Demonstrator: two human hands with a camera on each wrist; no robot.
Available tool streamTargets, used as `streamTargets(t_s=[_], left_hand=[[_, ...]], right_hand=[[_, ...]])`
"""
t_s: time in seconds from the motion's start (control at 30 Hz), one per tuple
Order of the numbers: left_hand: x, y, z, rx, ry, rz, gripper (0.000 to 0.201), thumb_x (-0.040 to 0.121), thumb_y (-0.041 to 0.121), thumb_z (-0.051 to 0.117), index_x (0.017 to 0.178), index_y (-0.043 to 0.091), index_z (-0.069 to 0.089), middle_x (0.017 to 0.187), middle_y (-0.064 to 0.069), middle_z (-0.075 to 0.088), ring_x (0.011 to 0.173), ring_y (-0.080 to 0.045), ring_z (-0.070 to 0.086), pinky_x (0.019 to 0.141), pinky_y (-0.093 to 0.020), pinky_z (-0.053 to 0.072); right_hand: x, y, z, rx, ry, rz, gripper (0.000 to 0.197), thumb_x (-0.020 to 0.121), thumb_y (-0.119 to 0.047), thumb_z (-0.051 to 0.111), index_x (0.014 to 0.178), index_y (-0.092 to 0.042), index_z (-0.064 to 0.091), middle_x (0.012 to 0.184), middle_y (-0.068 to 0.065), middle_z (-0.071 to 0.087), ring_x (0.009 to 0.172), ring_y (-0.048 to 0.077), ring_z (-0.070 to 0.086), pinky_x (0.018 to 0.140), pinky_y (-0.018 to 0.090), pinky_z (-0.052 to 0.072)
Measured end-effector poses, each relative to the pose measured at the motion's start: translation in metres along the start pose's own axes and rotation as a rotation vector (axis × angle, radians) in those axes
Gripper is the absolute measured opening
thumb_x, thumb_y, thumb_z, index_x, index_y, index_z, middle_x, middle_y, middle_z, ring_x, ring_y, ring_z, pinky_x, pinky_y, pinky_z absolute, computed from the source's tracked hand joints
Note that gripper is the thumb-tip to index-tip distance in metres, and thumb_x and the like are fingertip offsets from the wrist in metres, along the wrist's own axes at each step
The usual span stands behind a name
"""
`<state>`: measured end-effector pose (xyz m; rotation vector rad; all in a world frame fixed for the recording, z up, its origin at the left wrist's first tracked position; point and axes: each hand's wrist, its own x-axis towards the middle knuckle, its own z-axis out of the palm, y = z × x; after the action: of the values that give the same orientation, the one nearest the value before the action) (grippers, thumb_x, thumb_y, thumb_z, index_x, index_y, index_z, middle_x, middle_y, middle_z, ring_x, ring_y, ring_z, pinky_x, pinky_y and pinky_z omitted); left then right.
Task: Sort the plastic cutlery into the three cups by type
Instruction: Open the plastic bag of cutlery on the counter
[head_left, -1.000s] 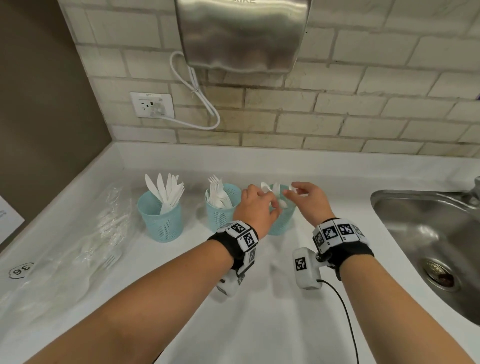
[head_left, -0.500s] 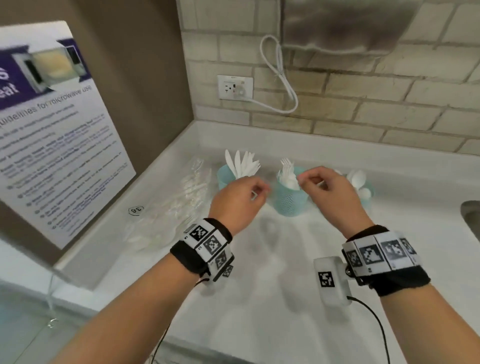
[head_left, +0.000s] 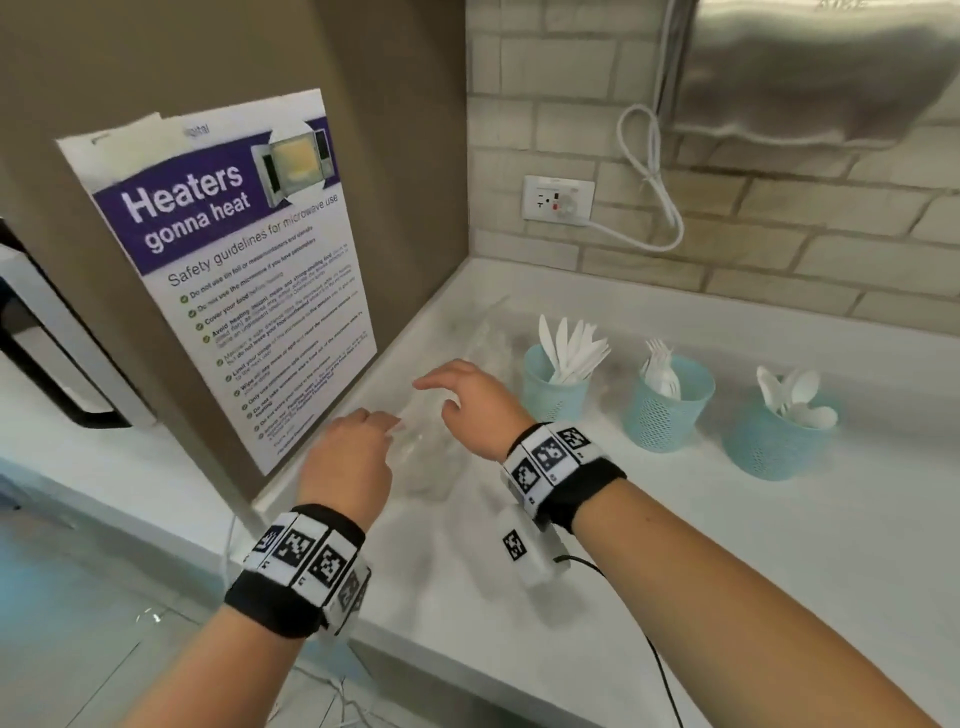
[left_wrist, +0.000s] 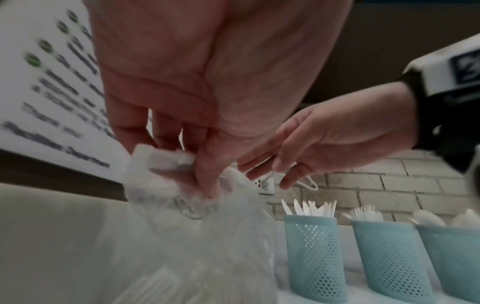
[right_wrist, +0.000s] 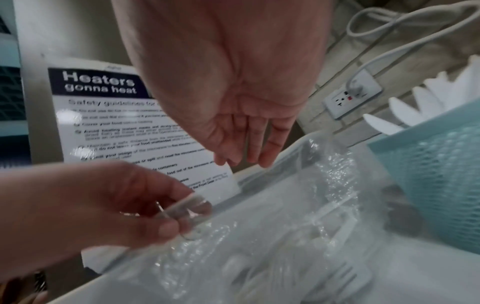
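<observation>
Three teal mesh cups stand in a row on the white counter: the knife cup (head_left: 555, 391), the fork cup (head_left: 666, 410) and the spoon cup (head_left: 779, 436), each with white plastic cutlery in it. Left of them lies a clear plastic bag (head_left: 431, 447) with more white cutlery inside (right_wrist: 298, 273). My left hand (head_left: 358, 447) pinches the bag's top edge (left_wrist: 166, 164) between thumb and fingers. My right hand (head_left: 467, 400) hovers over the bag with its fingers (right_wrist: 254, 144) straight and holding nothing.
A poster (head_left: 239, 270) hangs on the brown side wall at the left. A wall socket (head_left: 558, 200) with a white cable sits on the brick wall, under a steel hand dryer (head_left: 821, 67). The counter's front edge (head_left: 467, 649) runs below my wrists.
Both hands moved left from the cups to the plastic bag. My left hand has taken hold of the bag's edge. The head view swung left, and the sink left the picture.
</observation>
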<state>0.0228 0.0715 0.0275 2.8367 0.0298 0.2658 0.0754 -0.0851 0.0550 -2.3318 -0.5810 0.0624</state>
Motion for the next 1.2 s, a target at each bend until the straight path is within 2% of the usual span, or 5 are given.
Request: streamTargets(t_s=[0.3,0.53,0.77,0.93,1.2], left_hand=[[-0.041,-0.037,-0.048,-0.069,0.292,0.171,0.027,0.087,0.0,0.059,0.101,0.02,0.07,0.09,-0.001,0.067,0.084,-0.026,0.059,0.069,-0.04,0.053],[-0.035,-0.029,-0.073,-0.225,0.391,0.196,0.016,0.093,0.021,0.058,0.102,0.019,0.07,0.096,0.0,0.066,0.09,-0.021,0.059,0.078,-0.032,0.048],[0.0,0.026,-0.053,-0.402,0.191,0.237,0.014,0.087,0.038,0.064,0.093,0.027,0.07,0.089,0.012,0.062,0.092,-0.012,0.056,0.078,-0.029,0.045],[0.02,0.061,-0.027,-0.66,0.095,0.139,0.02,0.073,0.041,0.078,0.077,0.023,0.068,0.069,0.014,0.061,0.065,-0.001,0.054,0.066,-0.02,0.044],[0.03,0.066,0.007,-0.956,0.006,-0.045,0.02,0.072,0.028,0.082,0.075,0.02,0.064,0.072,-0.002,0.066,0.06,-0.015,0.06,0.065,-0.027,0.056]], right_hand=[[-0.019,0.004,0.022,-0.191,0.019,-0.001,0.022,0.092,-0.018,0.053,0.109,-0.014,0.066,0.111,0.006,0.061,0.114,0.022,0.048,0.097,0.037,0.042],[-0.072,0.019,-0.02,0.017,0.416,0.105,0.013,0.084,-0.015,0.068,0.092,-0.006,0.073,0.093,0.006,0.066,0.084,0.011,0.052,0.072,0.004,0.035],[-0.124,0.048,-0.082,-0.135,0.659,0.277,0.016,0.083,-0.016,0.069,0.097,-0.01,0.074,0.098,0.009,0.067,0.089,0.02,0.058,0.081,0.02,0.037],[-0.143,0.071,-0.103,-0.229,0.744,0.371,0.014,0.086,-0.015,0.064,0.095,-0.011,0.073,0.098,0.011,0.065,0.1,0.027,0.057,0.085,0.026,0.039],[-0.116,0.066,-0.066,-0.176,0.479,0.335,0.025,0.091,-0.02,0.056,0.114,-0.013,0.064,0.118,0.007,0.06,0.118,0.025,0.047,0.1,0.032,0.036]])
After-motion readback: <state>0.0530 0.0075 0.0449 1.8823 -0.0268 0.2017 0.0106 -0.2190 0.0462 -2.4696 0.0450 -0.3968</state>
